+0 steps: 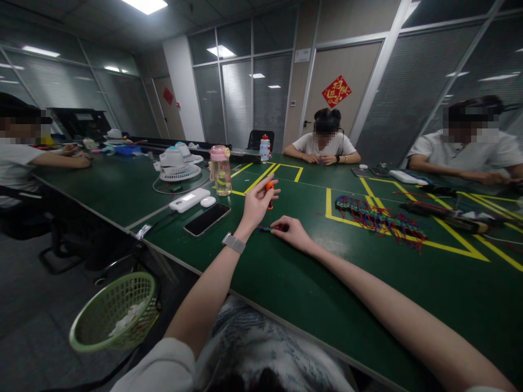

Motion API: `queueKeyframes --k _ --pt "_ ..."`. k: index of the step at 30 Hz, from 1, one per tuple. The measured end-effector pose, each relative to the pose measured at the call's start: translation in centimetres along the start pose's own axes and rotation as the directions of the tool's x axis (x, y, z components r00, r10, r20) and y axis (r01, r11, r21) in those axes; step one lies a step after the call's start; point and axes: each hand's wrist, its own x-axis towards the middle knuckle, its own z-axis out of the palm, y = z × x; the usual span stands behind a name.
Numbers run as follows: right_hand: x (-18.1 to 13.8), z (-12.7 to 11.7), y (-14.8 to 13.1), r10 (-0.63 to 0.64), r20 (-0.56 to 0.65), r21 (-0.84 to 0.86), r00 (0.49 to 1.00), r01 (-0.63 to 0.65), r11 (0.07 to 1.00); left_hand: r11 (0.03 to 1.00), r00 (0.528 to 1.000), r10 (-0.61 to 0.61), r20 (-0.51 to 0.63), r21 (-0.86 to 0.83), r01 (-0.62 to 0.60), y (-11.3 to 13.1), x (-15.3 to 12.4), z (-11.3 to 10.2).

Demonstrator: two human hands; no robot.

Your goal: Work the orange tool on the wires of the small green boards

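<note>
An orange-handled screwdriver (270,188) stands upright between the thumb and fingers of my left hand (257,202), which wears a grey-banded watch. Its thin shaft points down at a small green circuit board (265,228) with thin wires, lying on the green table (261,288). Low on the tabletop, my right hand (291,233) pinches the right side of this board, its fingertips close to the screwdriver's tip. My right fingers hide part of the board. The contact between tip and board is too small to make out.
Left of my hands lie a black phone (207,219), a white power strip (190,200), a pink-lidded bottle (221,171) and white fans (177,163). Wired circuit boards (378,218) are piled at right inside yellow tape. A green basket (116,313) stands below. Several people sit around the table.
</note>
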Motion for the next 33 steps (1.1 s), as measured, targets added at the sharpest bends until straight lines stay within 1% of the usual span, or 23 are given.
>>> queueKeyframes --k 2,5,7,9,13,15,17,19,21,23,26,28,31,33 --pt "-0.02 -0.02 0.02 -0.003 0.001 -0.001 1.0 0.003 1.0 0.995 0.998 0.051 -0.04 0.087 -0.047 0.03 -0.05 -0.07" --pt "-0.04 -0.03 0.0 -0.001 -0.002 0.001 1.0 0.001 1.0 0.958 0.984 0.152 -0.097 0.259 -0.123 0.26 -0.1 -0.29" --pt "-0.05 -0.04 -0.09 0.003 -0.001 0.001 1.0 -0.003 1.0 0.945 0.979 0.169 -0.112 0.301 -0.128 0.36 -0.09 -0.41" --pt "-0.04 -0.05 -0.16 0.006 -0.001 0.005 1.0 -0.006 1.0 0.966 0.987 0.131 -0.095 0.234 -0.106 0.32 -0.02 -0.42" --pt "-0.02 0.0 -0.12 0.009 -0.002 0.012 1.0 -0.009 1.0 0.999 0.999 0.032 -0.039 -0.008 -0.032 -0.1 0.17 -0.14" --pt "-0.01 0.01 -0.06 0.006 0.0 0.007 1.0 -0.006 1.0 0.999 0.999 0.006 -0.046 -0.032 -0.007 -0.19 0.16 0.02" --pt "-0.01 0.0 -0.05 0.004 0.0 0.001 1.0 -0.004 1.0 0.999 0.997 0.017 -0.07 0.037 -0.014 -0.1 0.05 0.07" --pt "-0.01 -0.03 -0.09 0.006 0.0 -0.003 1.0 -0.006 1.0 0.981 0.991 0.083 -0.1 0.183 -0.064 0.12 -0.1 -0.03" --pt "-0.01 -0.06 -0.13 0.006 0.001 -0.002 1.0 -0.006 1.0 0.939 0.978 0.167 -0.127 0.323 -0.118 0.35 -0.2 -0.23" --pt "0.0 -0.06 -0.14 0.004 0.003 0.001 1.0 -0.004 1.0 0.913 0.969 0.204 -0.141 0.384 -0.136 0.47 -0.18 -0.44" --pt "0.05 -0.02 -0.05 0.004 0.005 0.002 1.0 -0.004 1.0 0.929 0.976 0.184 -0.119 0.345 -0.133 0.35 0.0 -0.6" --pt "0.07 0.02 0.03 0.006 0.003 0.001 1.0 -0.006 1.0 0.961 0.985 0.149 -0.091 0.247 -0.123 0.12 0.13 -0.52" --pt "0.06 0.05 0.11 0.005 0.004 -0.001 1.0 -0.005 1.0 0.996 0.997 0.056 -0.051 0.067 -0.053 -0.2 0.2 -0.24" --pt "0.05 0.06 0.11 -0.001 0.005 0.0 1.0 0.001 1.0 0.999 0.998 0.026 -0.053 0.042 -0.024 -0.22 0.15 -0.1"
